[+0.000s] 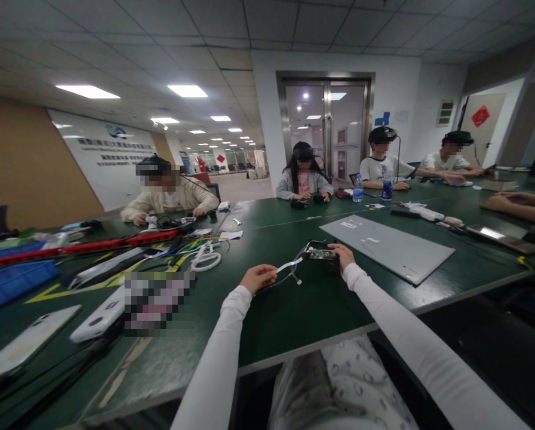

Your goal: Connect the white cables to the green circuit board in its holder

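Note:
My right hand grips the right side of a small black device with a bare green circuit board, held low over the green table. From the device's left side runs a white flat ribbon cable. Pinched in the fingers of my left hand is the outer end of this ribbon. Below the ribbon hangs a thin grey wire with a small white plug at its end. The fingers of my right hand behind the device are partly hidden.
A grey flat panel lies to the right. On the left are a white phone, a white power bank-like device, a blue tray, a red strip and tangled cables. Several people sit around the table; bottles stand farther back.

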Tool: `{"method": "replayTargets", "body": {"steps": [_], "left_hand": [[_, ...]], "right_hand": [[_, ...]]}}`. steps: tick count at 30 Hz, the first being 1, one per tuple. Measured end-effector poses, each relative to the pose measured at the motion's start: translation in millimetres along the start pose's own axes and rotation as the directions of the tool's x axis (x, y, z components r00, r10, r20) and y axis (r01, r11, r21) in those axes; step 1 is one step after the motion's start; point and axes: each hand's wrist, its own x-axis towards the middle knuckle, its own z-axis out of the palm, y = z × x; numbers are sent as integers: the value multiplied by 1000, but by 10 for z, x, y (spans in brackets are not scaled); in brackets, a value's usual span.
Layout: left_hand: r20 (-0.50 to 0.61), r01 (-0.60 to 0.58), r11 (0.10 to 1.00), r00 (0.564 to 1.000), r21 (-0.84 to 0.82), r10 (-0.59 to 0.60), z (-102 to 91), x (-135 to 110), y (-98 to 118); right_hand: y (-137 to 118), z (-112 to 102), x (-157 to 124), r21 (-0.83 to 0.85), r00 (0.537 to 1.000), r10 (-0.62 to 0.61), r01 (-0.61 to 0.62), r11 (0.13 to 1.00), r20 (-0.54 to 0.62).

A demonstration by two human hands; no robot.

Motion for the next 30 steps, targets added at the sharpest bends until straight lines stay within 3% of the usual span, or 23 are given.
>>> {"method": "replayTargets", "body": {"steps": [14, 19, 23, 26, 30], "left_hand": [[-175, -117, 990, 979, -76, 102, -52, 33, 2], [-240, -152, 986, 962, -66, 132, -35, 2, 39], [-213, -170, 978, 967, -119, 142, -50, 10, 27], [-215, -172, 976, 967, -137, 140, -72, 31, 6], [-263, -172, 978, 955, -118, 136, -103, 62, -29]], "right_hand": [[96, -33, 69, -130, 996, -57, 66, 989, 74], [77, -21, 44, -235, 974, -77, 128, 964, 215], [57, 14, -20, -312, 939, -55, 168, 935, 341], [71, 22, -49, -421, 922, -43, 218, 880, 386], [88, 1, -65, -621, 923, -115, 335, 708, 366]]}}
